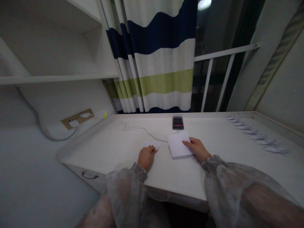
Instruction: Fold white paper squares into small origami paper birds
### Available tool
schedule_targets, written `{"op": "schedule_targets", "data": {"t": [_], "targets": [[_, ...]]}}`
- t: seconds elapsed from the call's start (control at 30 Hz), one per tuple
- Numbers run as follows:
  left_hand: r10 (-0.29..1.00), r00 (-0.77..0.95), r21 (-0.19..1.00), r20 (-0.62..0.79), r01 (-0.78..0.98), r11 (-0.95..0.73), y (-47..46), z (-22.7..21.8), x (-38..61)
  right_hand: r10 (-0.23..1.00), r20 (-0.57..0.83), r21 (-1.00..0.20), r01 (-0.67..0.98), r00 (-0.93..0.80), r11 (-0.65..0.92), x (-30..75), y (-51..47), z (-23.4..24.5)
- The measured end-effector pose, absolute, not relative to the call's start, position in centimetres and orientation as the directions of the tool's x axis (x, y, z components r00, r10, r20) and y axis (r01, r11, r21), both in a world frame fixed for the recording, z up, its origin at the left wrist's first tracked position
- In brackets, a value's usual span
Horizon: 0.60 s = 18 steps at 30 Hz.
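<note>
My right hand (197, 148) rests on the right edge of a white sheet of paper (177, 144) that lies flat on the white desk (118, 148); the fingers lie stretched out on the sheet. My left hand (146, 156) sits curled on a smaller white paper (152, 144) to the left, fingers bent and pressed down on its near edge. Both arms wear sheer grey sleeves with gathered cuffs.
A small dark device (178, 123) stands behind the sheet, with a thin white cable (140, 129) running left. A row of several folded paper shapes (256, 136) lines the desk's right side. A wall socket (77, 118), shelves and a striped curtain (163, 63) lie beyond.
</note>
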<state>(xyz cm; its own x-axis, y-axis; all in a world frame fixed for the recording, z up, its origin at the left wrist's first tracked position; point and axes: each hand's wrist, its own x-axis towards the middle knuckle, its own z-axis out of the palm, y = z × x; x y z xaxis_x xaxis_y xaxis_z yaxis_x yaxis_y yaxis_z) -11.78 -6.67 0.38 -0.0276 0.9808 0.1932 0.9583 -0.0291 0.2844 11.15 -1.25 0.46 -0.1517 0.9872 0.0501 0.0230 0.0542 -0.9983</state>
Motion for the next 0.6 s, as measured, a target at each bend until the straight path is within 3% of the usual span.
{"op": "schedule_targets", "data": {"t": [0.33, 0.6], "targets": [[0.958, -0.121, 0.374, 0.262, 0.927, 0.015, -6.0, 0.3, -12.7, 0.988, 0.024, -1.000, -0.002, -0.151, 0.024, 12.0, -0.9, -0.7], [0.887, -0.296, 0.593, 0.356, 0.805, 0.031, -5.2, 0.9, -14.0, 0.992, 0.005, -1.000, -0.028, -0.126, 0.002, 12.1, -1.1, -0.2]]}}
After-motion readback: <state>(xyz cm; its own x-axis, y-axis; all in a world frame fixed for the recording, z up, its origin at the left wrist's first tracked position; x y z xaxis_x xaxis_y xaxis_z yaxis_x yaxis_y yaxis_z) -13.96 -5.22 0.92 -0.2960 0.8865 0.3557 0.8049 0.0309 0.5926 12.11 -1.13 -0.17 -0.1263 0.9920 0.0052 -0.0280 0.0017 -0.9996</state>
